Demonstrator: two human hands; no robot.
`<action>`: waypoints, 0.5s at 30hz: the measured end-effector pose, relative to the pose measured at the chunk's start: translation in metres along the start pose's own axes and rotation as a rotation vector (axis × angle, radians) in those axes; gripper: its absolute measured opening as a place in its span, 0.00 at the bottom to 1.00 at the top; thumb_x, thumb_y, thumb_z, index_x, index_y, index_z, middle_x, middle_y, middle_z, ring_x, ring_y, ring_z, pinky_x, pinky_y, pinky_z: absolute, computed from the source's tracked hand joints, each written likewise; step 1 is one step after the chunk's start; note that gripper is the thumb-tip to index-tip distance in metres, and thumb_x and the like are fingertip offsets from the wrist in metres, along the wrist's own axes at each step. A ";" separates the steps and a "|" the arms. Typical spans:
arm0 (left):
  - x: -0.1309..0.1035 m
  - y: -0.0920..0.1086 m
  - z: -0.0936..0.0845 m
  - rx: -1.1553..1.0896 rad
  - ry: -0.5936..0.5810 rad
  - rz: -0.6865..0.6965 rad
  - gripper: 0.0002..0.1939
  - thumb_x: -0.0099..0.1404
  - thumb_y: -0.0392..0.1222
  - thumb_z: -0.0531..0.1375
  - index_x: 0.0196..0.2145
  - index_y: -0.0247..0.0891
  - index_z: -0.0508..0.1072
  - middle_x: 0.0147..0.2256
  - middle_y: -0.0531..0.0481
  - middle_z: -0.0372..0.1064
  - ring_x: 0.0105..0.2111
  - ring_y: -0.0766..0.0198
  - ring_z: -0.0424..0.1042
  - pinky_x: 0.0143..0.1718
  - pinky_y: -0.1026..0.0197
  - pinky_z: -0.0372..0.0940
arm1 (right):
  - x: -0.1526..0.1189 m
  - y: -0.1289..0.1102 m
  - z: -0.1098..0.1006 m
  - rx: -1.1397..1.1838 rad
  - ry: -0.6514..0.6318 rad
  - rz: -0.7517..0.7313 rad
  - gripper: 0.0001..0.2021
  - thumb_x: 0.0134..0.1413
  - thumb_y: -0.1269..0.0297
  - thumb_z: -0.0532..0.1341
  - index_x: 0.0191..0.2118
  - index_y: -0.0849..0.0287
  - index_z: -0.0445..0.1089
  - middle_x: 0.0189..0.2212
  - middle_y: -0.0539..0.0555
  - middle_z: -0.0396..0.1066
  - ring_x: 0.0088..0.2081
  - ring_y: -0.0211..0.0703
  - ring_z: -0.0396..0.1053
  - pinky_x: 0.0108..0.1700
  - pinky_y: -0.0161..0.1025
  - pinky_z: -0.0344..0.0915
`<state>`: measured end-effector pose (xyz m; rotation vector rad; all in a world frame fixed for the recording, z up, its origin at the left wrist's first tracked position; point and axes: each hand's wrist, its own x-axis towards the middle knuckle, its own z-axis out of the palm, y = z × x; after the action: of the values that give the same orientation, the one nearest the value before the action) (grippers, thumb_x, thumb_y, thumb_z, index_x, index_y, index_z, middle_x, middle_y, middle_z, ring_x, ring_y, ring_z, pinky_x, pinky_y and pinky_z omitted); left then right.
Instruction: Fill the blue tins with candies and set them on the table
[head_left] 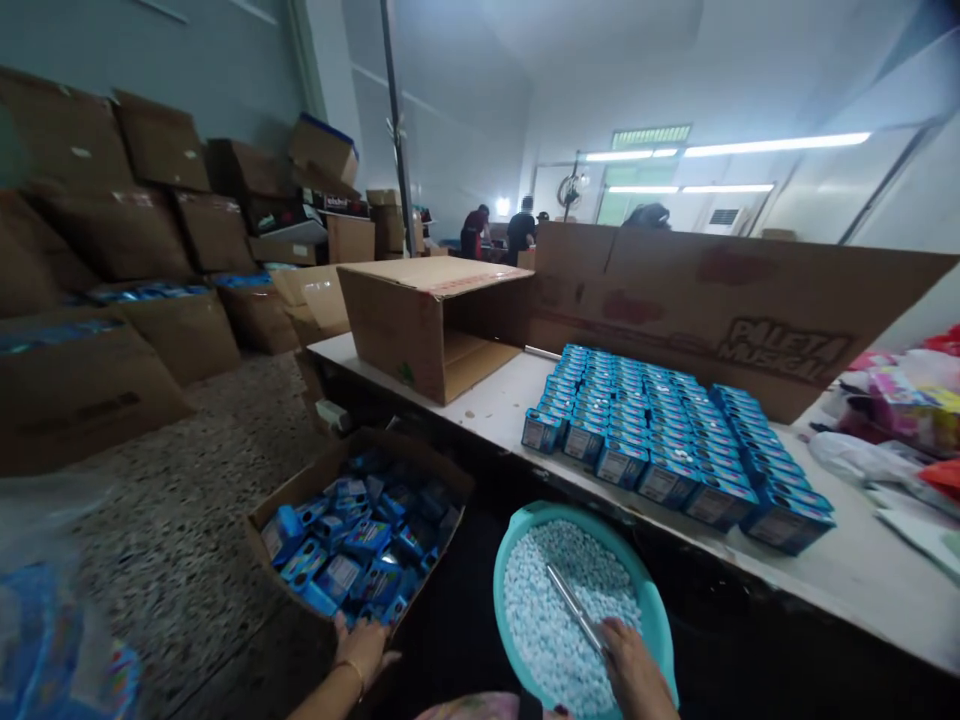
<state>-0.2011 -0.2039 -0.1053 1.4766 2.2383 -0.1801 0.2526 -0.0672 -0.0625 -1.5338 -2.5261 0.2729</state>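
My left hand [361, 650] is at the near rim of an open cardboard box [281, 590], its fingers bent over the edge and gripping it. Inside lie many small blue printed boxes [367, 537], heaped loosely. My right hand [630, 662] is closed around a shiny metal tube [576, 608], which slants across the contents of a turquoise basin [504, 590]. Small whitish pellets [559, 640] fill this basin. On the white table beyond, blue boxes [660, 435] stand in tight rows, with their tops showing dark holes.
A carton on its side [394, 320] opens toward the right on the table [487, 410]. Behind the rows rises a large cardboard panel [675, 290]. Plastic bags [862, 460] lie at right. Stacked cartons [120, 240] line the left wall. Several people [517, 232] are far back.
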 end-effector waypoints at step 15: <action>0.002 0.022 -0.025 0.180 -0.041 -0.008 0.24 0.61 0.50 0.42 0.34 0.37 0.75 0.36 0.35 0.73 0.42 0.46 0.71 0.44 0.47 0.57 | 0.036 0.055 -0.092 -0.152 0.234 0.235 0.19 0.55 0.67 0.47 0.50 0.57 0.66 0.53 0.58 0.61 0.54 0.49 0.56 0.50 0.46 0.58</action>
<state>-0.1890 -0.1847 -0.0811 1.5409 2.2446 -0.4200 0.3054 -0.0040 0.0152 -1.8051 -2.2334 -0.0683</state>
